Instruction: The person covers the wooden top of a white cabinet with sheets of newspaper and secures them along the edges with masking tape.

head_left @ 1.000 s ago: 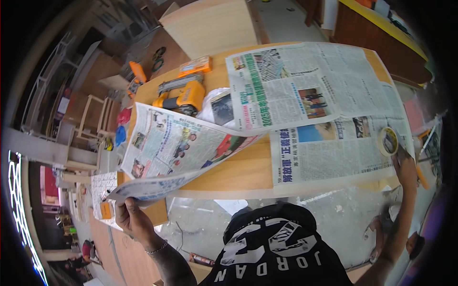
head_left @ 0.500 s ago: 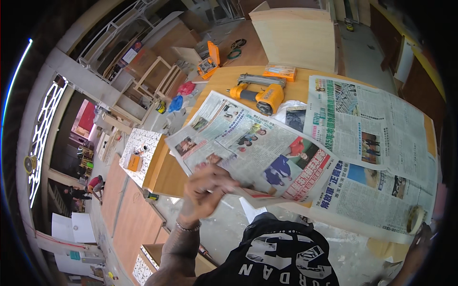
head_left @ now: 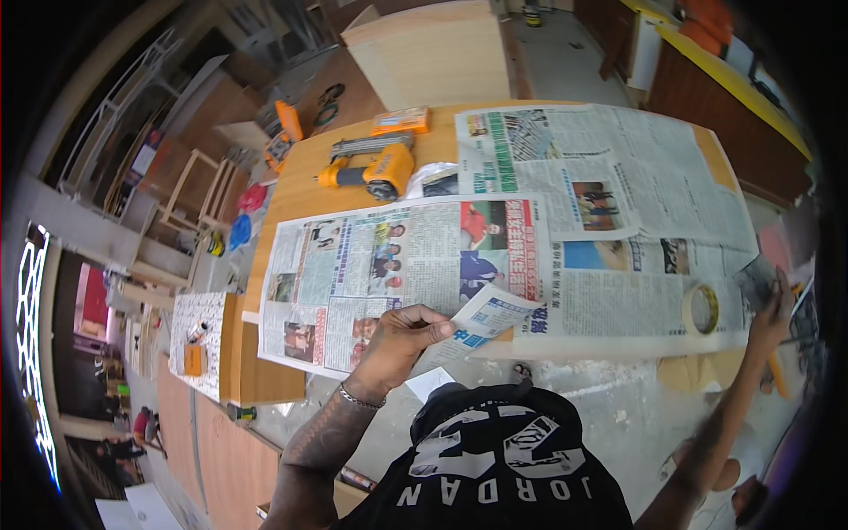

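Observation:
My left hand (head_left: pixel 399 346) is closed in a pinch on the near edge of a newspaper sheet (head_left: pixel 415 238), whose corner folds up beside the thumb. The sheet lies spread on the left part of a wooden tabletop (head_left: pixel 296 190). More newspaper (head_left: pixel 654 208) covers the tabletop's right side. My right hand (head_left: pixel 772 311), past the right near corner, is closed on a dark grey, flat rectangular piece (head_left: pixel 755 281); its kind is unclear. A roll of tape (head_left: pixel 701 309) rests on the newspaper close to that hand.
An orange nail gun (head_left: pixel 375 172) lies behind the left sheet, with an orange box (head_left: pixel 402 121) further back. A pale wooden cabinet (head_left: pixel 433 62) stands beyond the table. At left are a patterned panel (head_left: pixel 208 327) and, far off, a person (head_left: pixel 141 428).
The left newspaper sheet has gone from lifted and tilted to lying mostly flat. My right hand has moved up from beside the tape roll. The view has shifted.

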`<state>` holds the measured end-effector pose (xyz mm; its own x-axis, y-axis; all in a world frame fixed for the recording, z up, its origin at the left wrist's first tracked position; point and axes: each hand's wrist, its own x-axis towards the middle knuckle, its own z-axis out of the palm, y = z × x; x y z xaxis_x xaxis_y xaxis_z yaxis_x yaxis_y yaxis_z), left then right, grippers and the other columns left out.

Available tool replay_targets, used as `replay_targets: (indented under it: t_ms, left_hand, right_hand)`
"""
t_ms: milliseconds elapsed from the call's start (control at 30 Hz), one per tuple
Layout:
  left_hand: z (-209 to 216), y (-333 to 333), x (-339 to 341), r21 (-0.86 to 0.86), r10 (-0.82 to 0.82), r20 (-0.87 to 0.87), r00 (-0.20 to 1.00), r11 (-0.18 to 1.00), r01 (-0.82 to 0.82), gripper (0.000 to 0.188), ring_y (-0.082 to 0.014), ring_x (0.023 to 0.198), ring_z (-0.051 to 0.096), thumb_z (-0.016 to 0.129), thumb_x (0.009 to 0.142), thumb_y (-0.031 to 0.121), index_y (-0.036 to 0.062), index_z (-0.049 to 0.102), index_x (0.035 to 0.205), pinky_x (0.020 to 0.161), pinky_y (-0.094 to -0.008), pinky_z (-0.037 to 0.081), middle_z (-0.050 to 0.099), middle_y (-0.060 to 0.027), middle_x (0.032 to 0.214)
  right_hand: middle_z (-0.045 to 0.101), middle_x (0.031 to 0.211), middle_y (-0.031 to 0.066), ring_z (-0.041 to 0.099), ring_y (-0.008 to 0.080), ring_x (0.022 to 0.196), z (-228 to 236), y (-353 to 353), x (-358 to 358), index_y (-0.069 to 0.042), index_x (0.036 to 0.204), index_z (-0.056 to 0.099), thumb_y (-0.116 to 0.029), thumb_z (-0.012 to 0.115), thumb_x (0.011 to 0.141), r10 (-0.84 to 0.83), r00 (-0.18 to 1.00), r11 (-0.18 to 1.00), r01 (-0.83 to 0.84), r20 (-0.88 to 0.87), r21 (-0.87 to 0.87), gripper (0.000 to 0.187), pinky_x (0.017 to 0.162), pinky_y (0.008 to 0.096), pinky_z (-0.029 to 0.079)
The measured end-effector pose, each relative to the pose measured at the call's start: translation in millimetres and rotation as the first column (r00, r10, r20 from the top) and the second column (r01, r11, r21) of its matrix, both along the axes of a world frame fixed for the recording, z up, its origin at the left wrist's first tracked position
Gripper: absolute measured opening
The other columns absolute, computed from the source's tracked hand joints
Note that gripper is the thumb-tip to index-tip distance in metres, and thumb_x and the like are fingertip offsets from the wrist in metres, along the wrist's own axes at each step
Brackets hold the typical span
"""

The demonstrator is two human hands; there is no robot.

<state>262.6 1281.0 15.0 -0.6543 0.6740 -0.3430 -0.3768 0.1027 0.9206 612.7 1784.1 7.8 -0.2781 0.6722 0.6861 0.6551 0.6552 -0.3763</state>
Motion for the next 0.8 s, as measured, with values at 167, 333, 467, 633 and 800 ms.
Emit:
replay_targets:
  t_ms: [167,333,467,633,800]
  left_hand:
    - [-5,-1,-5,0.123,-0.096,0.19,0.977,0.99,0.073,0.01,-0.0168,0.089,0.068,0.071,0.092,0.008,-0.0015,0.07,0.097,0.085,-0.0314,0.054,0.073,-0.0101,0.099]
    - [-4,-9,2,0.157,-0.043,0.326,0.944,0.988,-0.01,0.015,-0.012,0.086,0.067,0.07,0.095,0.011,-0.0032,0.07,0.099,0.079,-0.0256,0.055,0.072,-0.0102,0.098]
    - [-8,-11,8,0.198,-0.005,0.214,0.977,0.979,-0.039,0.015,-0.0094,0.081,0.065,0.069,0.097,0.013,-0.0011,0.07,0.099,0.075,-0.0234,0.052,0.071,-0.0062,0.093]
    - [7,-34,12,0.073,-0.038,-0.543,0.839,0.993,0.092,0.015,-0.0088,0.076,0.062,0.069,0.097,0.015,-0.0006,0.069,0.1,0.071,-0.0232,0.049,0.07,-0.0041,0.09]
    - [24,-74,19,0.123,0.111,-0.911,0.396,0.992,0.007,0.018,-0.0176,0.096,0.061,0.071,0.088,0.002,0.0014,0.064,0.104,0.086,-0.0322,0.05,0.064,-0.0087,0.104]
  right_hand:
    - [0.067,0.109,0.009,0.059,0.0208,0.106,38,-81,-10,-0.001,0.112,0.068,-0.015,0.048,0.101,0.155,0.838,0.952,-0.269,-0.523,-0.148,0.026,0.1,0.033,0.041]
    - [0.059,0.073,0.0002,0.053,0.0069,0.065,56,-232,-127,-0.003,0.097,0.07,-0.002,0.058,0.09,0.6,0.74,0.528,-0.652,-0.305,-0.544,0.014,0.059,0.0272,0.043]
    - [0.059,0.078,0.0048,0.053,0.0121,0.063,62,-281,-168,-0.005,0.112,0.068,-0.005,0.068,0.083,0.739,0.623,0.412,-0.718,-0.255,-0.561,0.029,0.06,0.0287,0.044]
    - [0.066,0.112,0.0109,0.066,0.0375,0.094,81,-301,-200,-0.013,0.131,0.062,-0.016,0.074,0.08,0.805,0.591,0.485,-0.705,-0.052,-0.517,0.052,0.081,0.0408,0.053]
    - [0.069,0.089,0.0205,0.067,0.0361,0.086,69,-292,-222,0.0,0.098,0.073,-0.014,0.073,0.08,0.903,0.383,0.419,-0.686,0.194,-0.594,0.023,0.077,0.0388,0.052]
